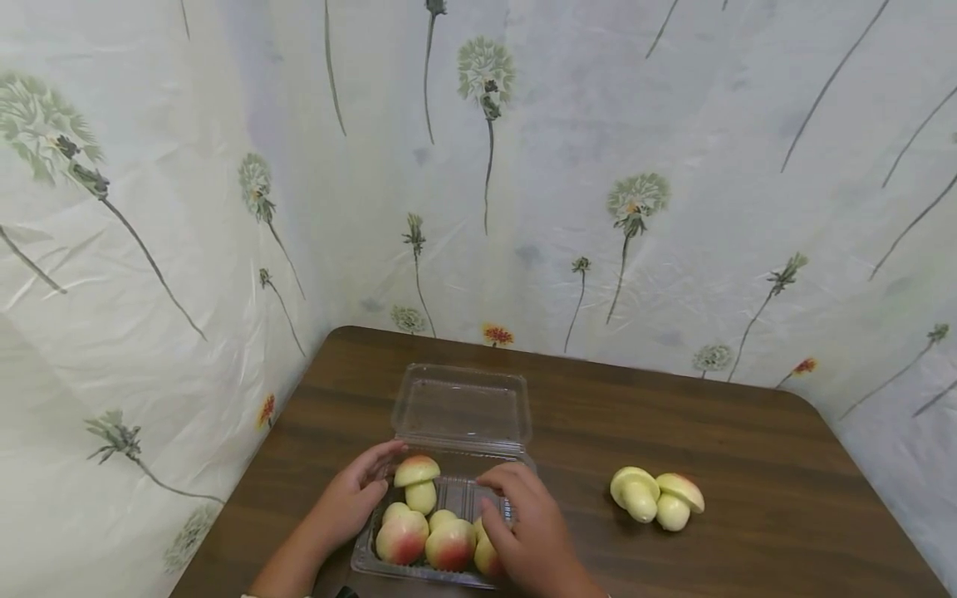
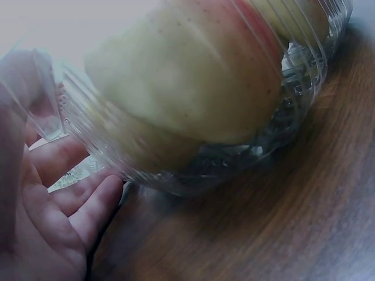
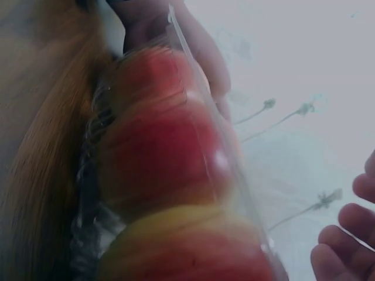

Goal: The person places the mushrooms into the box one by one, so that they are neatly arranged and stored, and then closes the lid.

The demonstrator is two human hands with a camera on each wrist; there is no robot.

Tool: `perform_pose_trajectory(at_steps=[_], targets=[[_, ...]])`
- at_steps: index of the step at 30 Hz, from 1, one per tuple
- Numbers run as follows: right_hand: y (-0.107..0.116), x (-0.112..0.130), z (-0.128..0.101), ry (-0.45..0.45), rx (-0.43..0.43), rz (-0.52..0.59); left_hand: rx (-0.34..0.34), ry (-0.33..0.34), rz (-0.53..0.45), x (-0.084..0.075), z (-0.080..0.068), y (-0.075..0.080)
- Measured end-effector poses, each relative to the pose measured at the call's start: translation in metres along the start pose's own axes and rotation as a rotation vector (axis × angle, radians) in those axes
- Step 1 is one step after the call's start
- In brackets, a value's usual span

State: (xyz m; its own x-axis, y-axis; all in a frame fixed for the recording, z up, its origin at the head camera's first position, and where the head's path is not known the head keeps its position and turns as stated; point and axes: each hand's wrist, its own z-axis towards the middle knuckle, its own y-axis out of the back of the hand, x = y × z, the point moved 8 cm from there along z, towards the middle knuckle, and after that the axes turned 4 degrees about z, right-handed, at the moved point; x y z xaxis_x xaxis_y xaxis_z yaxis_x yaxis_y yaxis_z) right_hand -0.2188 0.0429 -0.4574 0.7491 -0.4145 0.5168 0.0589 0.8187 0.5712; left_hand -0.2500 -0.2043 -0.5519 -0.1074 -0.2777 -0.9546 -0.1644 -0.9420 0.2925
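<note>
clear plastic box [image 1: 516, 455] with its hinged lid [image 1: 462, 407] lying open behind it, sitting at the near edge of the brown wooden tabletop [image 1: 748, 448], between the person's two hands. the box is holding several toy mushrooms with red-and-yellow caps; one mushroom [image 1: 417, 482] is standing upright at the back left of the box, and the others [image 1: 426, 540] are lying packed together at the front.

the left hand [image 1: 351, 501] is resting against the left side of the box, just beside the upright mushroom; its fingers [image 2: 88, 211] are lying straight and slightly apart, touching the ribbed plastic wall [image 2: 193, 170] without curling round it. the right hand [image 1: 527, 536] is lying over the right side of the box, its fingers bending down over the rim and the mushrooms there; whether they are pinching anything cannot be told. in the right wrist view the red caps [image 3: 158, 146] are pressing close against the clear wall, blurred.

two more mushrooms [image 1: 656, 496] are lying on their sides on the tabletop to the right, touching each other and well apart from the box. a white sheet printed with dandelions [image 1: 635, 199] is hanging behind and to the left of the tabletop.
</note>
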Motion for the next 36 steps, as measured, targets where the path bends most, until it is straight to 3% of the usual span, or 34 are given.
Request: perform_pose_trajectory(at_steps=[10,28,36], targets=[[0.014,-0.008,-0.01,-0.005,-0.082,-0.026,0.0,0.002,-0.002,-0.003,-0.002,0.0],[0.038,-0.04,-0.025,-0.151,-0.162,-0.07,0.0,0.011,0.009,-0.005,-0.004,-0.001],[0.044,-0.044,-0.024,-0.166,-0.189,-0.103,-0.007,-0.002,0.008,-0.008,-0.002,-0.002]])
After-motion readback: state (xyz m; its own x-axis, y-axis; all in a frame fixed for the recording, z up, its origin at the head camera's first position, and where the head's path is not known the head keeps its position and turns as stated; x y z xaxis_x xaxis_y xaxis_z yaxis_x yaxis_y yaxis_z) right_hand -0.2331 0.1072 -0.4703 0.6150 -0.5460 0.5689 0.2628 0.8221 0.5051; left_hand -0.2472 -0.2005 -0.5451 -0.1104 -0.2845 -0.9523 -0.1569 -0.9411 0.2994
